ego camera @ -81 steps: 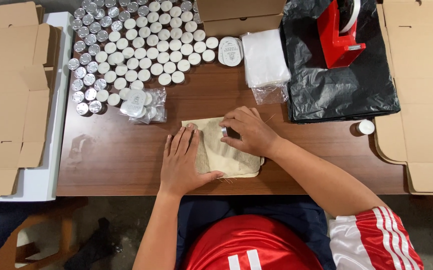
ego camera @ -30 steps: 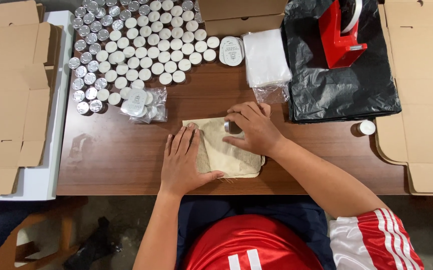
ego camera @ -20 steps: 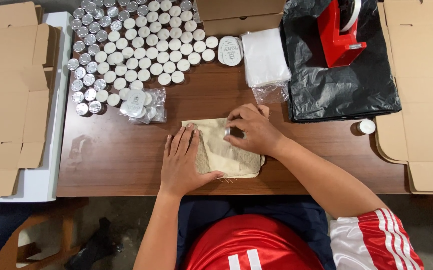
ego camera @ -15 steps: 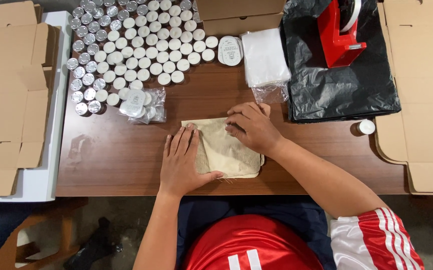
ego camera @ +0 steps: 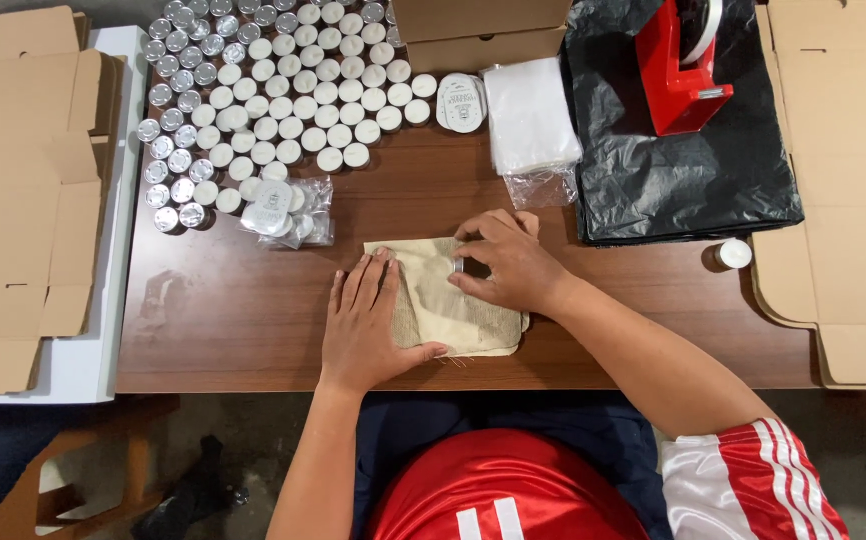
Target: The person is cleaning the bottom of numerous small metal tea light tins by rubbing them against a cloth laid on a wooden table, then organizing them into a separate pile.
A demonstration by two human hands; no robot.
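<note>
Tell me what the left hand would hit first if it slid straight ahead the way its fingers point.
The left hand lies flat on the beige cloth pouch, fingers pointing away from the body. Past the pouch's far edge comes bare wooden table. Further on it would probably first meet the clear bag of small tins, or pass just beside it.

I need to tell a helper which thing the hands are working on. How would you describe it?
On the brown wooden table, straight before the person, lies a flat beige cloth pouch under the left hand and right hand. It alone is soft fabric.
</note>
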